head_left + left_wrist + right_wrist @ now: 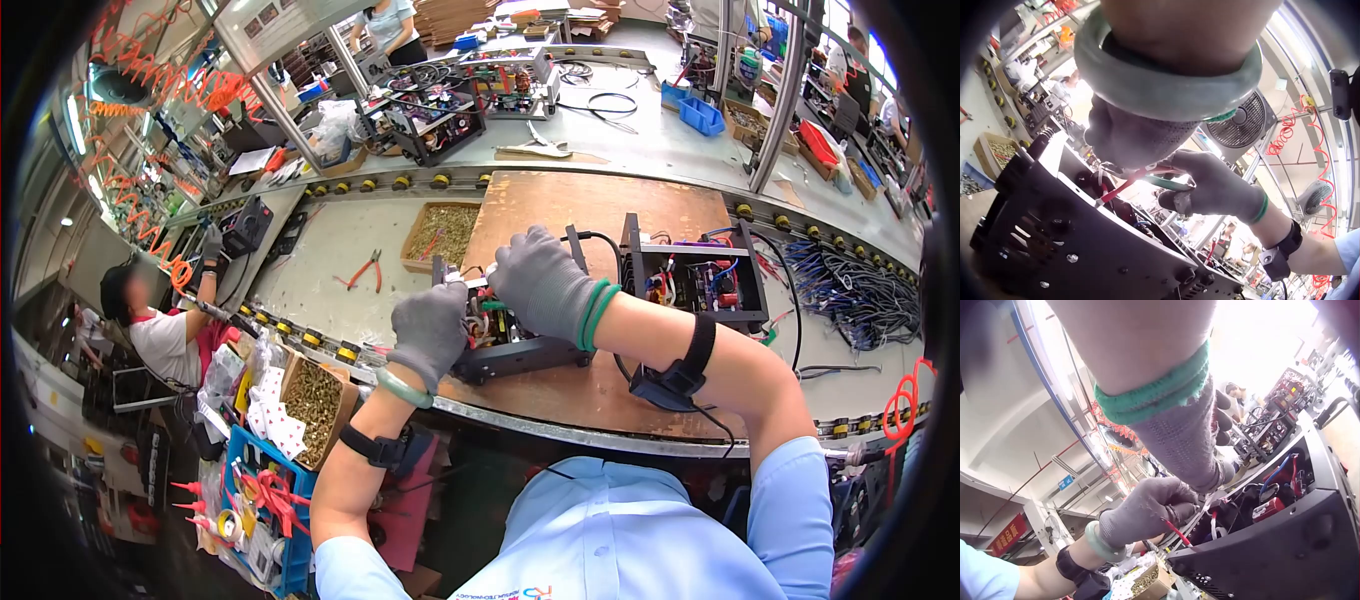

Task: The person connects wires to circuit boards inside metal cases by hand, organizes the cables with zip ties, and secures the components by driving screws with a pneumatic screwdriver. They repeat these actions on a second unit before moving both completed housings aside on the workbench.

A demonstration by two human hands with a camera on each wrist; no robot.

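Both hands, in grey gloves, work at the open top of a black metal chassis (pixel 530 358) packed with wiring. My left hand (pixel 430 328) is at its left end, fingers curled at a red wire (pixel 1124 186) that runs down into the chassis. My right hand (pixel 545 280) is bent over the same end, close to the left one. Between its thumb and fingers in the left wrist view is a green wire (pixel 1166 182). The palm sides and part of the fingertips are hidden. In the right wrist view, a red component (pixel 1267 509) sits inside the chassis.
A second open chassis (pixel 700 275) stands to the right on the wooden board (pixel 600 195). Red-handled pliers (pixel 365 270) and a box of small parts (pixel 440 235) lie left. Bundled cables (pixel 840 290) are far right. Another person (pixel 165 345) sits at left.
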